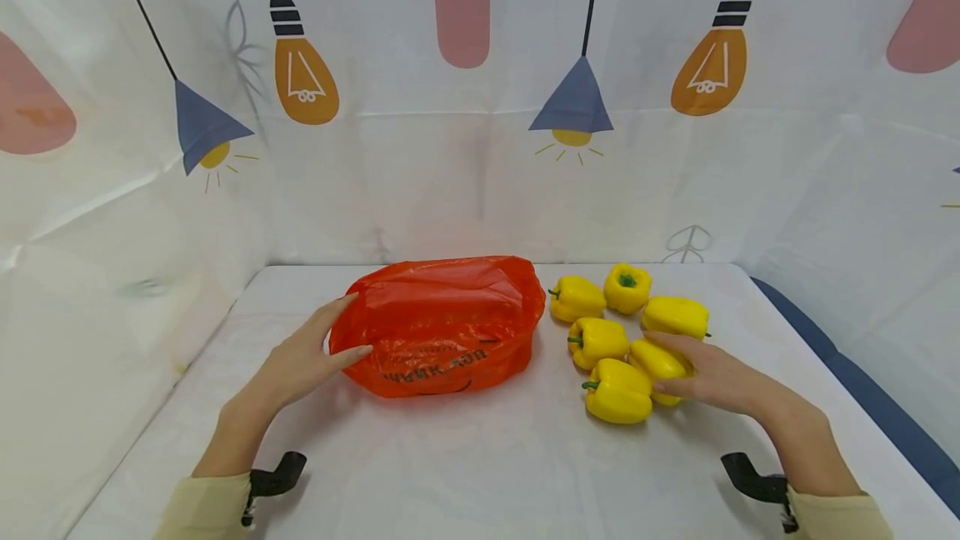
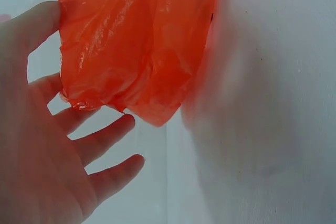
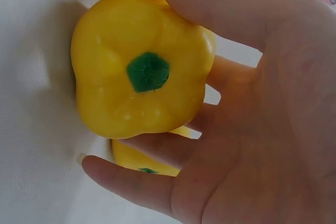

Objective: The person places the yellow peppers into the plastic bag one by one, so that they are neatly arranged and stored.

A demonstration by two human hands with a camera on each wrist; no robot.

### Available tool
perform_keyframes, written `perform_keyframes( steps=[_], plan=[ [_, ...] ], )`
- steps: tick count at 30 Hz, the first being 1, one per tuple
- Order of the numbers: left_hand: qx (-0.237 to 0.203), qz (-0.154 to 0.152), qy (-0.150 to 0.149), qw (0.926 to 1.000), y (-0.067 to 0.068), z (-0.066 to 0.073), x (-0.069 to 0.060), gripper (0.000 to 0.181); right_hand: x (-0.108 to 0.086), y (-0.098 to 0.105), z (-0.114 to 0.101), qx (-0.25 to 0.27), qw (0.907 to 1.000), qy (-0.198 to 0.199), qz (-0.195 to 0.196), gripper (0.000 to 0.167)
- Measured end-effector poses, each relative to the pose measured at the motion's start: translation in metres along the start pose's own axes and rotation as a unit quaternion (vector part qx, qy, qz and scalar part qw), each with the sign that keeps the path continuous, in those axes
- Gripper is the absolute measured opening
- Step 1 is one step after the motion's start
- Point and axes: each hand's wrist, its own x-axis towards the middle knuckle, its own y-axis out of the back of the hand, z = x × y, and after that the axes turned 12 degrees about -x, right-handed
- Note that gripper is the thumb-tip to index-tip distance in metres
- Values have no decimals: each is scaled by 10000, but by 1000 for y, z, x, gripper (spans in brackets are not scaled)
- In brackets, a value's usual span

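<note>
An orange-red plastic bag (image 1: 442,315) with dark printing lies on the white table, its mouth facing the near side. My left hand (image 1: 303,357) is at the bag's left end, thumb and fingers spread apart. Seen from the left wrist, the thumb touches the bag's edge (image 2: 121,40) and some fingertips pass behind it. On the right, my right hand (image 1: 712,373) holds a yellow bell pepper (image 1: 660,365), thumb on one side and fingers on the other. In the right wrist view, that pepper's (image 3: 105,77) green stem end faces the palm; it hides some fingertips.
Several other yellow bell peppers (image 1: 618,392) lie close around the held one, one of them (image 1: 577,298) near the bag's right end. A white printed sheet (image 1: 480,182) hangs behind the table (image 1: 480,473). Dark blue material (image 1: 862,382) runs past the table's right edge.
</note>
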Motion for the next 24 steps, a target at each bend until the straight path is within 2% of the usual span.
perform_keyframes(
  steps=[7, 13, 16, 24],
  plan=[
    [81, -81, 58, 9999, -1, 4, 0, 93, 1, 0, 0, 8, 10000, -17, -25, 86],
    [76, 57, -57, 9999, -3, 5, 0, 93, 5, -1, 0, 113, 9993, -345, -67, 100],
    [126, 89, -90, 9998, -3, 5, 1, 96, 6, -2, 0, 133, 9990, -430, -52, 100],
    [254, 32, -151, 9996, -6, 5, 2, 94, 7, -5, -1, 81, 9991, -2, 421, 85]
  ],
)
